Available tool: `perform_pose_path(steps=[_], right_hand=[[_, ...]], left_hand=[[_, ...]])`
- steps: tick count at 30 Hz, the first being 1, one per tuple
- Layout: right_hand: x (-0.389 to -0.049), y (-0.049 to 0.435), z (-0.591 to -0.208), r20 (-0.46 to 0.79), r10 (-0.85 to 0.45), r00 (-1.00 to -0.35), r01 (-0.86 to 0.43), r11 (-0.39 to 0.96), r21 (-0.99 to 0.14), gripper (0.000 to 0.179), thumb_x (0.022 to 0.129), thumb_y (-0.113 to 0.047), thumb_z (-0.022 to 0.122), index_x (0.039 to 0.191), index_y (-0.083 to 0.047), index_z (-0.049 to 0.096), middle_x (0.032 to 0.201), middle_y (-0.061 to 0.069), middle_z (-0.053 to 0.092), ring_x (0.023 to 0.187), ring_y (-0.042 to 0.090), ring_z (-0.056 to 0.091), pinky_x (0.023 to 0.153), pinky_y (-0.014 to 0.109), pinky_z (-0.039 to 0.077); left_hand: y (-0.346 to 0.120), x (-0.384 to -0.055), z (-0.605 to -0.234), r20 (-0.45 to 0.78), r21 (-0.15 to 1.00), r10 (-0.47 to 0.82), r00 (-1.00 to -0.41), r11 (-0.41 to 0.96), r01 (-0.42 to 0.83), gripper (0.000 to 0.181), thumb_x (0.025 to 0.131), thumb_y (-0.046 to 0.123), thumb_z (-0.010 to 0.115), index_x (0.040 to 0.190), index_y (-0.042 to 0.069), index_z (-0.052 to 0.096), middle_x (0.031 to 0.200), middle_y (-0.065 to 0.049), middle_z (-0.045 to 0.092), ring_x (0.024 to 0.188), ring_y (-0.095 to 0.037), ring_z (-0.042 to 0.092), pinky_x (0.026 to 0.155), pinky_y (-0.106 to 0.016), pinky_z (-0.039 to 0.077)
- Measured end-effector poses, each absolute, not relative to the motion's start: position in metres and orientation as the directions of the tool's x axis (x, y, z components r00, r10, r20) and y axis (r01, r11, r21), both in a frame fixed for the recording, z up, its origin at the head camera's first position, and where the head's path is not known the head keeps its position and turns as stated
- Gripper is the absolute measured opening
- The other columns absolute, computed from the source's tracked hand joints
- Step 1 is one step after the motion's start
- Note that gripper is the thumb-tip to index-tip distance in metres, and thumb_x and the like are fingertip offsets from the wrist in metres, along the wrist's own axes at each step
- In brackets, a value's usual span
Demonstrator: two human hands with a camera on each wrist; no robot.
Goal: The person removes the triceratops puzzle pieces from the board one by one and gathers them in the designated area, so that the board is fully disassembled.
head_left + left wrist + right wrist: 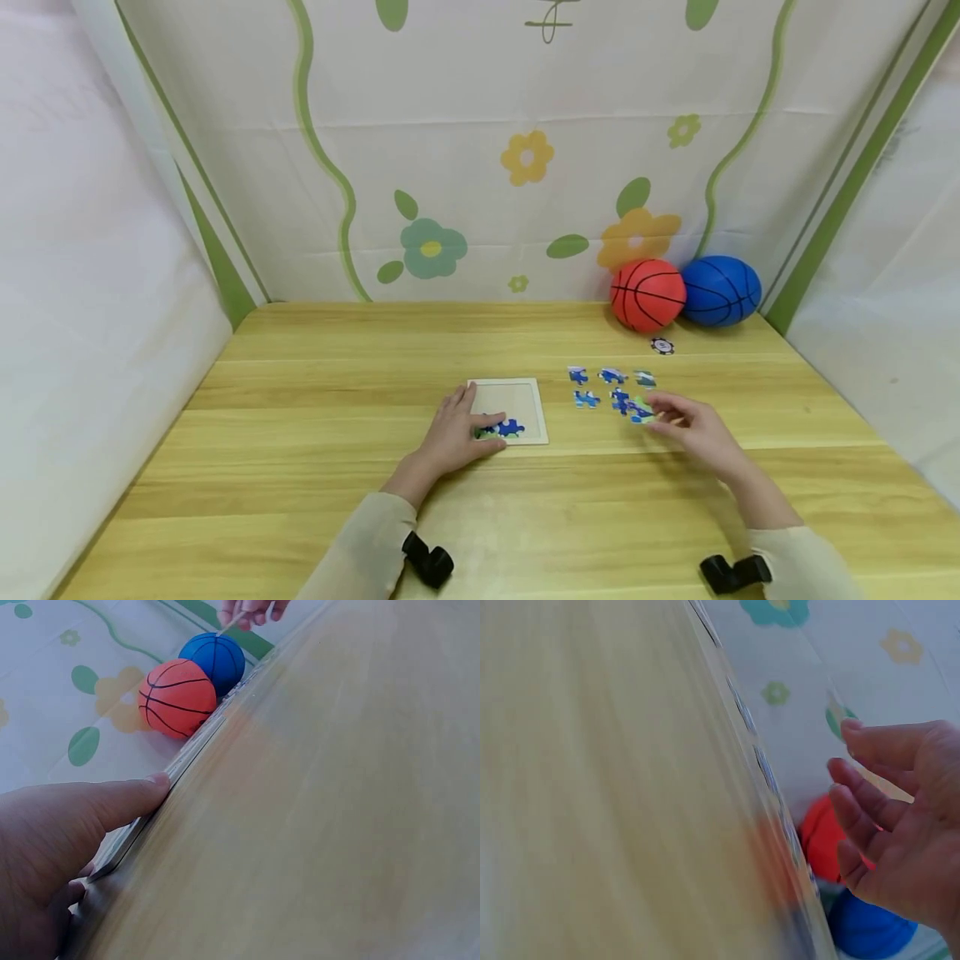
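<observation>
My left hand (455, 429) rests on the left side of a square white puzzle tray (542, 421), fingers stretched over its frame and thumb along the front edge. In the left wrist view the thumb (131, 802) lies straight against the tray's edge. Inside the tray, blue and green puzzle pieces (512, 428) sit along the front, partly hidden by the hand. To the right, my right hand (693, 429) pinches a blue and green puzzle piece (641, 411) between thumb and fingers. The left wrist view shows this piece edge-on, raised off the table.
Several loose puzzle pieces (587, 399) lie right of the tray in two rough rows. Behind them are a round chip (662, 346), a red ball (648, 295) and a blue ball (722, 291) against the patterned cloth backdrop (465, 167). Everything stands on a wooden table (337, 467).
</observation>
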State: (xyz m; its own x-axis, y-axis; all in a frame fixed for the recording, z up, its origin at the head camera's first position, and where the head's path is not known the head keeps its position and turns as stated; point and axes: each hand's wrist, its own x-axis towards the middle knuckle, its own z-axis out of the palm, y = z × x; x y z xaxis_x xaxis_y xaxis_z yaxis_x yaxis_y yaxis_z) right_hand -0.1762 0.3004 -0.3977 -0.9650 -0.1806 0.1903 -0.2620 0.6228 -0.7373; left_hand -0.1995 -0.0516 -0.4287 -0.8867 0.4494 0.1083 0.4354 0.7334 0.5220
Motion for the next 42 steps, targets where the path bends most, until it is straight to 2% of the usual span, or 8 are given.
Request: perform_pose_path(steps=[5,10,17,25,35,39,42], right_hand=[[-0.167,0.332,-0.406,0.156,-0.127,-0.98,-0.201,0.666,-0.718,0.035,0.08,-0.015,0.063,0.11,0.001,0.055,0.094,0.011,0.055,0.075,0.01,0.051,0.061,0.023,0.044],[-0.165,0.346,-0.416,0.122,-0.107,-0.987,-0.163,0.646,-0.745,0.036,0.079,-0.014,0.063,0.109,0.004,0.054,0.092,0.013,0.055,0.073,0.011,0.051,0.06,0.023,0.043],[-0.169,0.347,-0.421,0.071,-0.099,-0.993,-0.119,0.662,-0.74,0.039,0.079,-0.02,0.063,0.11,0.002,0.055,0.104,0.015,0.051,0.078,0.01,0.048,0.063,0.022,0.041],[-0.169,0.347,-0.424,0.054,-0.11,-0.992,-0.116,0.696,-0.708,0.037,0.079,-0.02,0.064,0.109,-0.001,0.056,0.102,0.011,0.049,0.081,0.014,0.044,0.065,0.022,0.039],[-0.168,0.346,-0.422,0.017,-0.123,-0.992,-0.099,0.698,-0.709,0.039,0.08,-0.021,0.062,0.112,-0.001,0.054,0.105,0.012,0.048,0.086,0.019,0.042,0.068,0.023,0.037],[-0.17,0.346,-0.418,0.005,-0.136,-0.991,-0.091,0.638,-0.765,0.042,0.081,-0.02,0.061,0.116,0.003,0.05,0.101,0.014,0.051,0.082,0.017,0.045,0.066,0.023,0.04],[-0.171,0.343,-0.411,0.027,-0.14,-0.99,-0.11,0.633,-0.766,0.042,0.082,-0.018,0.059,0.117,0.005,0.048,0.094,0.013,0.052,0.077,0.014,0.047,0.061,0.024,0.042]], left_hand=[[-0.051,-0.199,-0.43,0.101,0.516,0.444,-0.89,0.742,0.429,0.044,0.077,0.048,0.057,0.116,0.027,0.056,0.14,-0.019,0.012,0.127,-0.032,0.006,0.099,-0.047,0.006],[-0.051,-0.2,-0.43,0.105,0.517,0.447,-0.888,0.738,0.433,0.044,0.077,0.047,0.057,0.116,0.026,0.056,0.14,-0.02,0.012,0.127,-0.033,0.006,0.099,-0.047,0.006],[-0.052,-0.2,-0.429,0.11,0.515,0.446,-0.888,0.739,0.435,0.044,0.078,0.048,0.056,0.116,0.026,0.056,0.14,-0.02,0.012,0.127,-0.033,0.006,0.099,-0.047,0.006],[-0.051,-0.201,-0.43,0.105,0.507,0.443,-0.891,0.747,0.431,0.045,0.077,0.049,0.056,0.116,0.027,0.056,0.14,-0.019,0.012,0.127,-0.032,0.006,0.099,-0.046,0.006],[-0.051,-0.2,-0.43,0.103,0.516,0.437,-0.893,0.745,0.424,0.044,0.077,0.047,0.057,0.117,0.027,0.056,0.14,-0.018,0.011,0.127,-0.032,0.005,0.099,-0.047,0.006],[-0.052,-0.2,-0.429,0.111,0.514,0.438,-0.892,0.743,0.428,0.044,0.077,0.046,0.057,0.116,0.026,0.056,0.14,-0.019,0.012,0.127,-0.033,0.005,0.099,-0.048,0.006],[-0.052,-0.2,-0.43,0.112,0.514,0.442,-0.89,0.741,0.432,0.044,0.077,0.046,0.058,0.116,0.026,0.056,0.139,-0.02,0.012,0.127,-0.034,0.006,0.099,-0.048,0.006]])
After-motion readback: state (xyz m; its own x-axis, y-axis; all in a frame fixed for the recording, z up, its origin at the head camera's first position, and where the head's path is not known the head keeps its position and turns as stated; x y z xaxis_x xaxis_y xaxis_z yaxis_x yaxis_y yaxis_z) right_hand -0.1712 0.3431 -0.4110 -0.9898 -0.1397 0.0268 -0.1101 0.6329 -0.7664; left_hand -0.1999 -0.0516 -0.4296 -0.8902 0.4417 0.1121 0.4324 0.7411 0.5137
